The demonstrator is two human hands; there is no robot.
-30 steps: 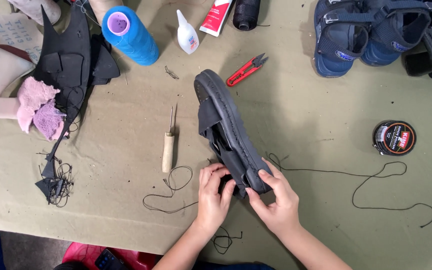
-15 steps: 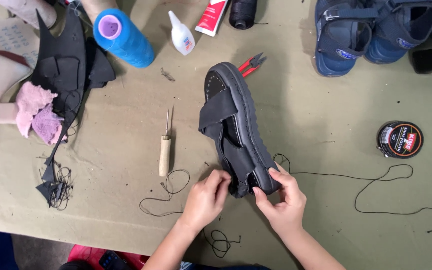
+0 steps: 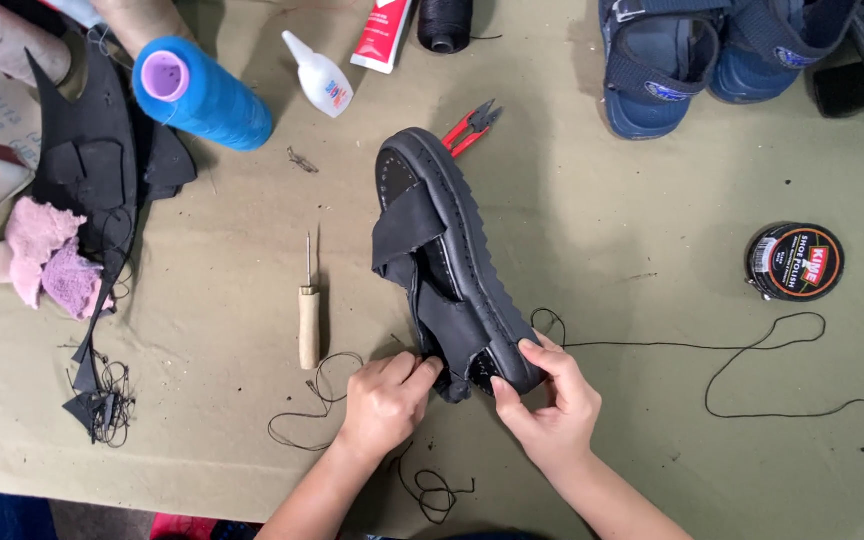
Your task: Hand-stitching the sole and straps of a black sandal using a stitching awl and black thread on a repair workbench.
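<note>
A black sandal (image 3: 452,255) lies tilted on its side on the olive cloth (image 3: 602,230), its heel toward me. My right hand (image 3: 550,402) grips the heel end of the sole. My left hand (image 3: 387,400) pinches the black strap at the heel, fingers closed on it. A black thread (image 3: 752,400) runs from the heel out to the right in loops.
A wooden-handled awl (image 3: 309,310) lies left of the sandal. Red snips (image 3: 470,127) sit behind its toe. Blue thread cone (image 3: 202,95), glue bottle (image 3: 320,75), black spool (image 3: 445,22), blue sandals (image 3: 692,55), polish tin (image 3: 795,262), black leather scraps (image 3: 102,170) and pink rags (image 3: 47,265) surround it.
The sandal has turned, its toe swinging left and its strap side showing more. Both hands shifted slightly along the heel while keeping hold.
</note>
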